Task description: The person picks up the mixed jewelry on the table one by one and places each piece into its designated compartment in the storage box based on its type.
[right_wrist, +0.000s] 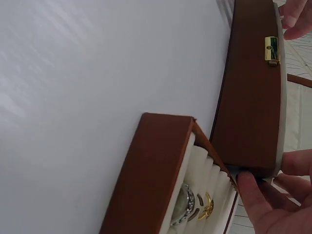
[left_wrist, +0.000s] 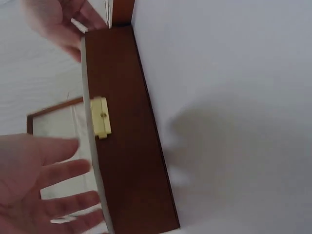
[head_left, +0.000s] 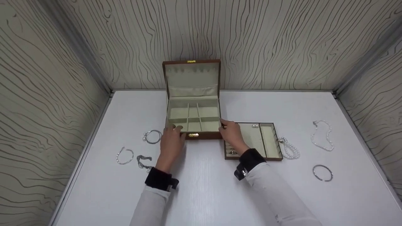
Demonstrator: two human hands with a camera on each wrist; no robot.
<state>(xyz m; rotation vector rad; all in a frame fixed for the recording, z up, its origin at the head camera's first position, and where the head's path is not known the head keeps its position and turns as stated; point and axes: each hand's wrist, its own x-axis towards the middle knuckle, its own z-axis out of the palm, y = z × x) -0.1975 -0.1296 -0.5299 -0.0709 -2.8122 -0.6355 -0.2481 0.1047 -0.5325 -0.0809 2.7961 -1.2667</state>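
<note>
A brown jewelry box with a cream lining stands at the back center of the table, its lid raised. Its divided compartments show nothing inside except near my fingers. At the box's front left rim is my left hand, fingers spread and fairly straight, tips right at the edge in the left wrist view. My right hand grips the box's front right corner, fingers bent about its side. Under that wrist lies a brown jewelry tray holding rings and pearl earrings.
To the left lie a bangle, a thin bracelet and a silver chain bracelet. A bunched pearl strand touches the tray's right side. Farther right are a pearl necklace and an open bangle. A patterned wall stands behind.
</note>
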